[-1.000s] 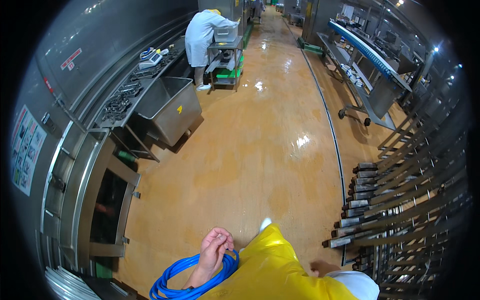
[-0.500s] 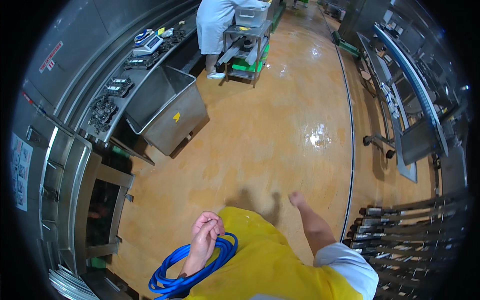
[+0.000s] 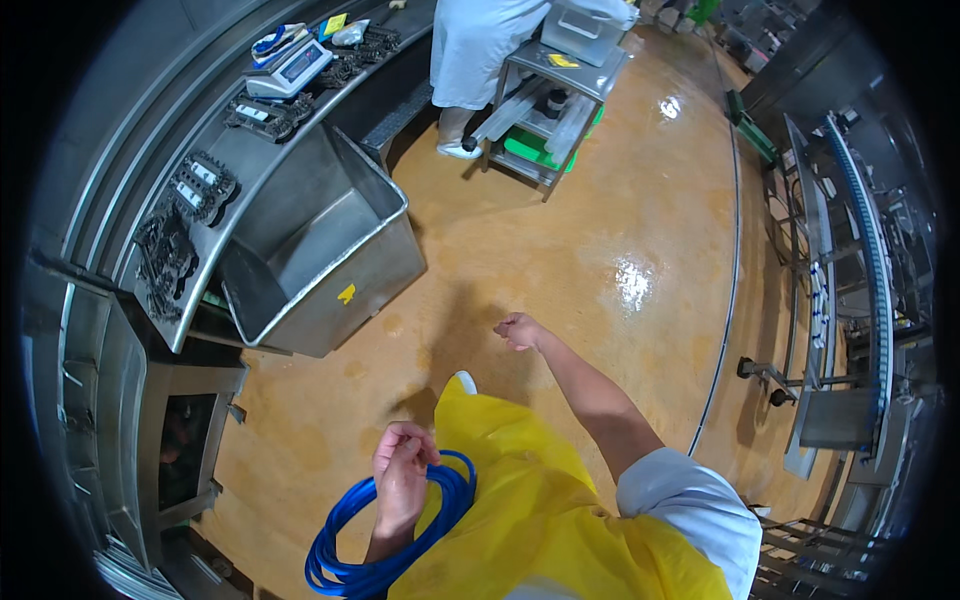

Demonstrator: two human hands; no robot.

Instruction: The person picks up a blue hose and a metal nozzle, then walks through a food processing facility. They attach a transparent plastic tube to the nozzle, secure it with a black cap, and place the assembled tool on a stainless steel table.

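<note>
My left hand [image 3: 402, 478] is held in front of my yellow apron [image 3: 520, 470], its fingers curled in and the thumb pressed against them. What lies between the fingers, if anything, is hidden. A coil of blue hose [image 3: 455, 500] hangs round my left wrist and forearm, below the fingers. My right arm reaches forward over the wet tan floor [image 3: 600, 380]. At its end, my right hand [image 3: 518, 331] is empty, with loosely bent fingers slightly apart. It touches nothing. A white shoe tip [image 3: 464, 382] shows past the apron.
Ahead to the left stands a deep steel bin [image 3: 345, 275] beside a steel counter [image 3: 225, 240] with a scale [image 3: 290, 70] and dark metal parts. A person in white [image 3: 485, 60] works by a steel cart [image 3: 590, 78]. Conveyor equipment [image 3: 865, 250] lines the right.
My right hand has swung forward and to the left. The bin, cart and counter look closer. My left hand keeps its curl, with the blue hose still over the wrist.
</note>
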